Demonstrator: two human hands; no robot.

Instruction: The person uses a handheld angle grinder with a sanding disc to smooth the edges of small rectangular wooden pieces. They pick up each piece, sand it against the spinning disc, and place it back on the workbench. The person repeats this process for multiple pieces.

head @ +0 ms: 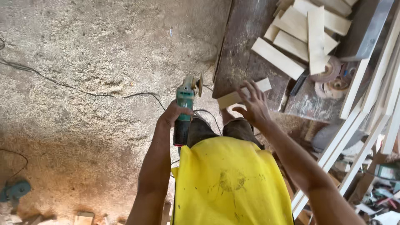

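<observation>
**Grinder in left hand, wood block in right at table edge**

Left hand (171, 113): grip wrapped round green angle grinder (183, 111), disc end up, held over sawdust floor (83, 83) w/ open room to the left. Right hand (254, 106): fingers spread, grip on pale wood block (243, 93) overhanging dark table (241, 46) edge. Stack of cut blocks (306, 29) further back; white strips (366, 121) crowd the right side.

open sawdust floor (96, 62) left, cable (83, 89) trailing across it, workbench (241, 50) ahead-right stacked with wood blocks (306, 29), white slats (366, 121) crowding far right
</observation>
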